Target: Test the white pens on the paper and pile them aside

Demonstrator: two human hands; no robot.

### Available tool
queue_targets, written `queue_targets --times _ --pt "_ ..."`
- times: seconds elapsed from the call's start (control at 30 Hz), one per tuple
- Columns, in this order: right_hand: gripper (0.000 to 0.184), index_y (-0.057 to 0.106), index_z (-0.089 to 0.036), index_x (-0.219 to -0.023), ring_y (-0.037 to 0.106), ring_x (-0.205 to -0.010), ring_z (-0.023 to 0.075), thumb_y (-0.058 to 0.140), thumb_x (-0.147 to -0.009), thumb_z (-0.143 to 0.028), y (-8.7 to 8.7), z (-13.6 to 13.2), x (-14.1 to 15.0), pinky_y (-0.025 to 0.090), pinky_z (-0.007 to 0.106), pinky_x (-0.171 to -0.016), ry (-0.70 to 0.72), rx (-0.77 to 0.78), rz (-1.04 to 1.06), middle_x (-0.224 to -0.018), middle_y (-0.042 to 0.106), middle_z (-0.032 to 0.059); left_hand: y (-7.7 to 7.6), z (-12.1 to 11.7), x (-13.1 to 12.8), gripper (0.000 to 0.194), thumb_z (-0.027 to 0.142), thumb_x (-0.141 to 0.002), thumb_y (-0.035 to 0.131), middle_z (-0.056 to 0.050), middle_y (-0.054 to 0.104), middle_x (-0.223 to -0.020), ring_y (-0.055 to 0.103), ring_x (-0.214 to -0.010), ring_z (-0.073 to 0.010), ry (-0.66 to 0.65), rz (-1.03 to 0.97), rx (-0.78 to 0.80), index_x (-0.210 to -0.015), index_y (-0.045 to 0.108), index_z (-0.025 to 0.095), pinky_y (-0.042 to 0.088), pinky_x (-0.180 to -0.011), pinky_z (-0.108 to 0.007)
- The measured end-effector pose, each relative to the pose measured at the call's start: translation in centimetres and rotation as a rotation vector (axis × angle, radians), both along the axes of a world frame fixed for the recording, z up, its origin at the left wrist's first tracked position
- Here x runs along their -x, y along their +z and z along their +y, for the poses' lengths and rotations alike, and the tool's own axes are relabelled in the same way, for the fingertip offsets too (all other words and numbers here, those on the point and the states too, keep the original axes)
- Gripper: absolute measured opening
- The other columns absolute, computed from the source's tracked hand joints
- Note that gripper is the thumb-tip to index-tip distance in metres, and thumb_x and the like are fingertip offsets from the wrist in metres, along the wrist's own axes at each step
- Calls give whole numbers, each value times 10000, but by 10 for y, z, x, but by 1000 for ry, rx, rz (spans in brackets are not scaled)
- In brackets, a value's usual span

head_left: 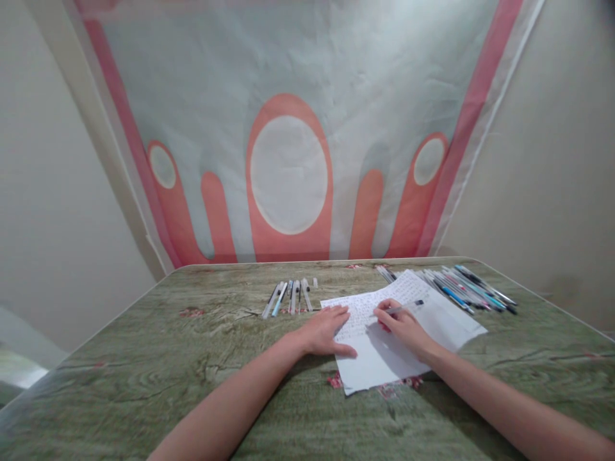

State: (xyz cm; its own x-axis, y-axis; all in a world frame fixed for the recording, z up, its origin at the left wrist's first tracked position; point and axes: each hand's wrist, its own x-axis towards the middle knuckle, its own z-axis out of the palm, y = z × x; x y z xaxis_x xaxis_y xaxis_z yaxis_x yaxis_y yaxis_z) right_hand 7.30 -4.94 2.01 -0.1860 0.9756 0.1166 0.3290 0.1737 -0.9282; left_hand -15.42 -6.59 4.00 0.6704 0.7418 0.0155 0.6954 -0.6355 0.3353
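Observation:
A white sheet of paper [368, 366] lies tilted on the table, its upper part covered in lines of handwriting. My right hand [403, 326] grips a clear-barrelled pen [400, 309] with a dark end, and its tip meets the paper near the written lines. The fingers partly hide the front of the pen. My left hand [327, 330] rests flat on the paper's left edge with thumb and fingers spread. Beyond the right hand, the paper's right side shows a blank area.
Several pens [291, 298] lie in a row left of the paper, with a small whitish piece [315, 282] beside them. A larger pile of pens [468, 288] lies at the back right, partly behind the paper. A printed backdrop [288, 243] hangs behind the wood-patterned table [168, 358].

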Motion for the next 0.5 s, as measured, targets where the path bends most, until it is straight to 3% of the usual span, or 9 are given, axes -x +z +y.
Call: queue_targets --times 0.13,0.27,0.4,0.5 --pt "199 508 -204 -797 518 -561 118 532 -726 -388 13 21 1 388 226 -493 -17 220 173 -646 544 -8 0 -10 -7 927 731 -592 451 -128 247 -1397 210 -1278 -285 7 16 -10 -1313 301 170 142 -1042 -409" --pt "144 508 -196 -739 537 -544 122 539 -714 -335 33 63 4 402 235 -478 -145 357 287 -645 566 23 2 -22 -15 959 758 -566 436 -143 248 -1392 211 -1273 -306 9 28 -24 -1304 307 160 148 -1036 -424" --pt "98 504 -186 -716 510 -483 116 503 -724 -284 56 109 8 375 231 -432 -312 349 270 -586 545 23 5 -28 -20 935 758 -577 425 -159 289 -1370 246 -1258 -303 -23 25 -39 -1278 341 144 155 -1035 -419" --pt "113 490 -190 -714 493 -475 110 454 -750 -292 62 132 16 354 216 -412 -353 285 264 -574 530 16 8 -30 -20 900 740 -597 429 -153 295 -1368 258 -1252 -303 -41 25 -43 -1271 346 151 169 -1030 -426"
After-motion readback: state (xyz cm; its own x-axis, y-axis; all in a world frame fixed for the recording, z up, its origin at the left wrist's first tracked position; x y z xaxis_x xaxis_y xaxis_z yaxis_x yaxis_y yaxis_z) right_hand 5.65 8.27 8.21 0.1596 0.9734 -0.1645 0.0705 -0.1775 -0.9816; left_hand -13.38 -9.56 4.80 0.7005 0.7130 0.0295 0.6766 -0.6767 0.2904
